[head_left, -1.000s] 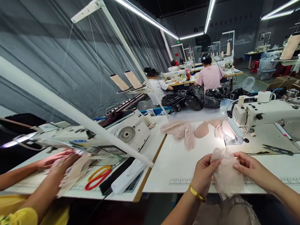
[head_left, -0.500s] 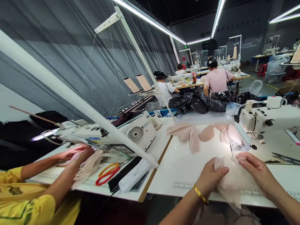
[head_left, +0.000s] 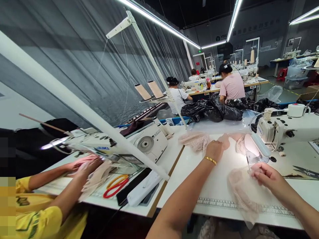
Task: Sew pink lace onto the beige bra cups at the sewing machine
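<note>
My left hand point(head_left: 214, 151), with a gold bracelet at the wrist, reaches forward over the table. Its fingers are closed at a smooth beige bra cup point(head_left: 226, 142) and cover part of it. Sheer pale pink lace fabric point(head_left: 243, 189) lies near the table's front edge, its lower end hanging over. My right hand point(head_left: 266, 176) pinches the upper edge of this fabric, just in front of the sewing machine point(head_left: 276, 129) and its lit needle area. More lace fabric point(head_left: 195, 141) lies left of my left hand, and another lace piece point(head_left: 240, 144) is beside the machine.
Black scissors point(head_left: 305, 172) lie to the right on the table point(head_left: 181, 186). Black plastic bags point(head_left: 211, 111) are heaped behind it. On the left, a co-worker's hands point(head_left: 87, 166) handle fabric at another machine, near red and yellow-handled scissors point(head_left: 116, 186). A thread stand point(head_left: 149, 49) rises between.
My left hand has let go of the sheer lace fabric and moved forward and left to the bra cup. My right hand keeps its hold, and the fabric now lies flatter on the table.
</note>
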A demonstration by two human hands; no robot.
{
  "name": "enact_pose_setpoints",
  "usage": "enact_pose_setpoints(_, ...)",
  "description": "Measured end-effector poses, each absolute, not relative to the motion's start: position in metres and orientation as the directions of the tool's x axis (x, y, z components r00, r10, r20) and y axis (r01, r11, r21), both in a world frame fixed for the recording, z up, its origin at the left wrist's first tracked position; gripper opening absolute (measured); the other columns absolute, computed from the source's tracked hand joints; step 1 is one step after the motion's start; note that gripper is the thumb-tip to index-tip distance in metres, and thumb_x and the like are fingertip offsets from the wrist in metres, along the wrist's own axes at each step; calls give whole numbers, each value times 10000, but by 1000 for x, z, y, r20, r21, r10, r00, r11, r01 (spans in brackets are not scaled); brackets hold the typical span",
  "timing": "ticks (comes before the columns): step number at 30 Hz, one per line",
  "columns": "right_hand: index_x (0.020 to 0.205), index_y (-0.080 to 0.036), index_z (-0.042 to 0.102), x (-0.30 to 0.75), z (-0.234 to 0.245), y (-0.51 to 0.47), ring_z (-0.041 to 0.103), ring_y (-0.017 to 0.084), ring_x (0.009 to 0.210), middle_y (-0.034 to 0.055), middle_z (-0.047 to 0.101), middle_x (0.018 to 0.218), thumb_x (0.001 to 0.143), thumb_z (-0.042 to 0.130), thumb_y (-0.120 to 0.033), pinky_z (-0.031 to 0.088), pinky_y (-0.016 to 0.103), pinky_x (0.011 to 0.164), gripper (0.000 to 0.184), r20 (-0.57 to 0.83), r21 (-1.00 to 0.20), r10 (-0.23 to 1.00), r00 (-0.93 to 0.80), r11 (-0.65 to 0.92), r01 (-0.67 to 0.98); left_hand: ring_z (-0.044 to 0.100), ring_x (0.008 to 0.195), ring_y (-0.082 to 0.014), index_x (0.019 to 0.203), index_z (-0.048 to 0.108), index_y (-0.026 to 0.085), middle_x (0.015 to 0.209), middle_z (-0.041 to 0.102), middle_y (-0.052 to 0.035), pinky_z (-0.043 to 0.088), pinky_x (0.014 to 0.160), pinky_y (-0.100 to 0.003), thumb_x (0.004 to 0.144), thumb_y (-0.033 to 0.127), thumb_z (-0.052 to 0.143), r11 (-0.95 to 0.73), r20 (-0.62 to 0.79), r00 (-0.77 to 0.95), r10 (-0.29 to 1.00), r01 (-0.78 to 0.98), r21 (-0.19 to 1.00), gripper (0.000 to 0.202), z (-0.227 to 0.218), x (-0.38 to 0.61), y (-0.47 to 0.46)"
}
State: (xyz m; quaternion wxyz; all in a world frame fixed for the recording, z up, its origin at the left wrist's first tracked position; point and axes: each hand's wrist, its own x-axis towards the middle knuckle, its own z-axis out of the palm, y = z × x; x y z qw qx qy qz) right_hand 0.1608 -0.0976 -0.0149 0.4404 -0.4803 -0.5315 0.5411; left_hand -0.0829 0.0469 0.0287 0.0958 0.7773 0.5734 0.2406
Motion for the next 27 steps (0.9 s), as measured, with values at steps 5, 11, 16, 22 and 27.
enact_pose_setpoints(5, 1023, -219, 702, 161, -16, -96, 602, 253, 948, 68, 693, 1011, 950, 637, -626, 486, 364, 801, 418, -29, -999, 984, -178, -35, -27, 658, 871, -228, 906, 720, 184, 914, 732, -87, 518, 803, -338, 952, 253, 533, -327, 334, 134, 933, 702, 633, 204, 59, -89, 12)
enact_pose_setpoints(11, 1119, -206, 682, 162, -26, -96, 650, 263, 958, 104, 710, 1056, 970, 521, -777, 506, 373, 801, 611, -23, -991, 986, -166, -44, -126, 586, 631, -154, 824, 680, 165, 708, 638, -13, 473, 574, -245, 804, 346, 661, -119, 35, 264, 964, 308, 944, 183, 58, -77, -58)
enact_pose_setpoints(16, 947, -228, 656, 154, -16, -104, 550, 193, 748, -12, 599, 784, 949, 664, -661, 443, 315, 718, 433, 79, -996, 987, -140, 85, 37, 633, 765, -194, 901, 709, 170, 868, 705, -51, 508, 694, -290, 788, 290, 670, -182, 35, 296, 954, 484, 856, 169, 51, -66, -70)
enact_pose_setpoints(22, 990, -284, 696, 151, 20, -136, 591, 216, 830, 4, 666, 871, 1064, 531, -524, 453, 318, 753, 301, 157, -904, 923, -352, 277, 325, 600, 1294, -348, 1372, 661, 268, 1367, 670, -106, 468, 1087, -440, 664, 482, 914, -427, 37, 811, 585, 268, 864, 782, 86, -67, -51)
enact_pose_setpoints(27, 1045, -310, 677, 168, 41, -144, 641, 221, 820, 27, 706, 929, 1083, 524, -364, 501, 322, 719, 167, 370, -716, 853, -368, 514, 472, 520, 631, -136, 908, 671, 234, 690, 564, 51, 432, 624, -248, 725, 454, 824, -346, -120, 896, 427, 285, 894, 325, 81, -62, -43)
